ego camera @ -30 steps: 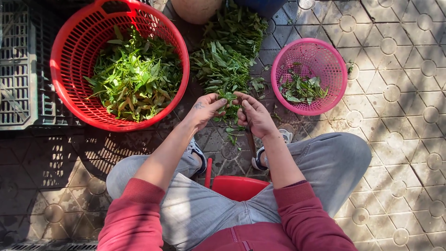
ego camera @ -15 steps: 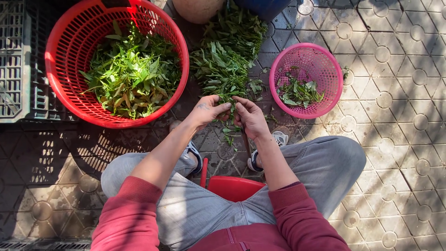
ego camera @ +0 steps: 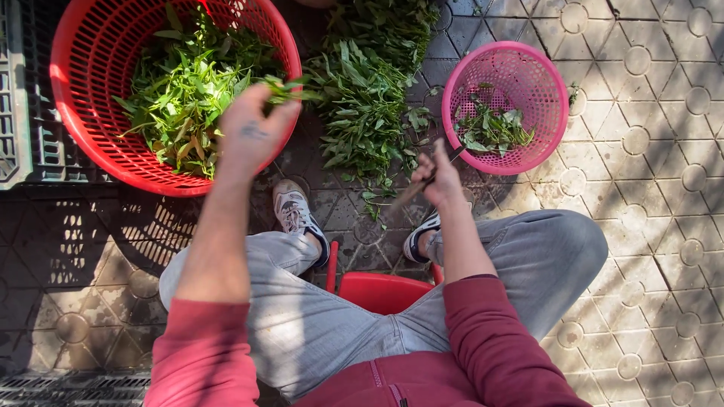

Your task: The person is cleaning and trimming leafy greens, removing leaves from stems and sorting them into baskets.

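Observation:
My left hand [ego camera: 253,130] is raised over the rim of the big red basket [ego camera: 72,113], its fingers closed on a sprig of green leaves [ego camera: 290,87]. My right hand [ego camera: 437,175] hovers above my right shoe, pinching a thin bare stem [ego camera: 411,194] that points down to the left. A loose pile of leafy green stalks [ego camera: 366,98] lies on the paving between the two baskets. The red basket holds a heap of picked greens [ego camera: 188,90]. The small pink basket [ego camera: 547,87] at the right holds a few leaves [ego camera: 490,132].
I sit on a low red stool [ego camera: 381,290] with grey trousers and sneakers [ego camera: 294,211] below my hands. A grey plastic crate [ego camera: 15,98] stands at the far left on dark matting. Patterned paving stones [ego camera: 664,188] spread to the right.
My hands were together over the leaf pile; now they have parted. The left hand swung up and left to the red basket with leaves, the right stayed low with a stem.

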